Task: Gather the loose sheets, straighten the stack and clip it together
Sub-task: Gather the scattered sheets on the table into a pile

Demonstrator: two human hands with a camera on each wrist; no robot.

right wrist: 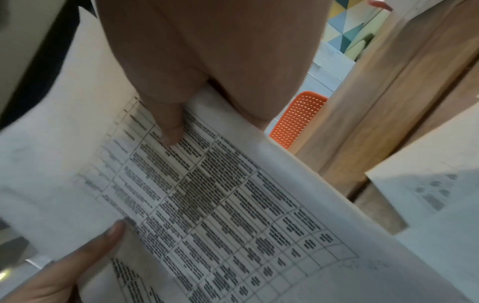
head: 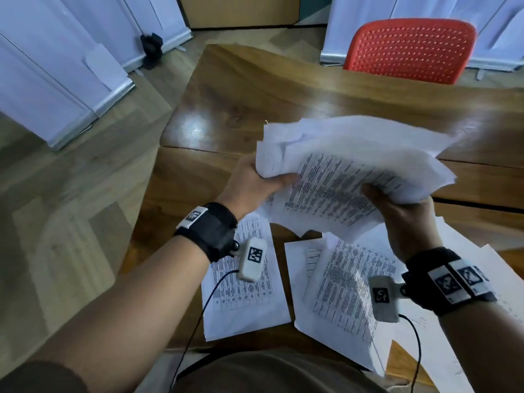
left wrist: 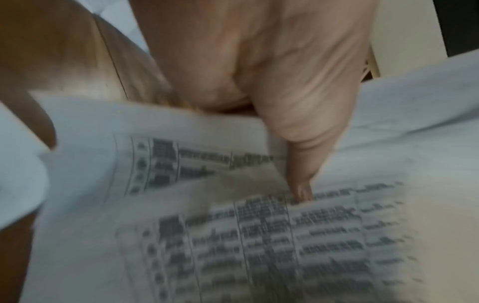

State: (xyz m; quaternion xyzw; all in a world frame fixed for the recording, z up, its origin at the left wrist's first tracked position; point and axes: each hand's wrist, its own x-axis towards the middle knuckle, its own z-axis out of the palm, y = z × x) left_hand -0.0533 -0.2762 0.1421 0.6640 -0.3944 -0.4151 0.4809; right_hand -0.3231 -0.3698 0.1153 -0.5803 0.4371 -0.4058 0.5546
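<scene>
Both hands hold an untidy bundle of printed sheets (head: pixel 351 171) lifted above the wooden table (head: pixel 255 89). My left hand (head: pixel 255 182) grips the bundle's left edge, thumb on the top page (left wrist: pixel 259 235). My right hand (head: pixel 397 205) grips its near right edge, thumb pressed on the printed table (right wrist: pixel 220 194). The sheets are fanned and uneven at the far side. Loose printed sheets still lie on the table below: one (head: pixel 243 290) under my left wrist, several overlapping ones (head: pixel 340 290) under my right wrist. No clip is visible.
A red perforated chair (head: pixel 411 49) stands at the table's far side. White panels (head: pixel 56 80) lean along the left wall, on a wooden floor. Cables from the wrist cameras hang over the near table edge.
</scene>
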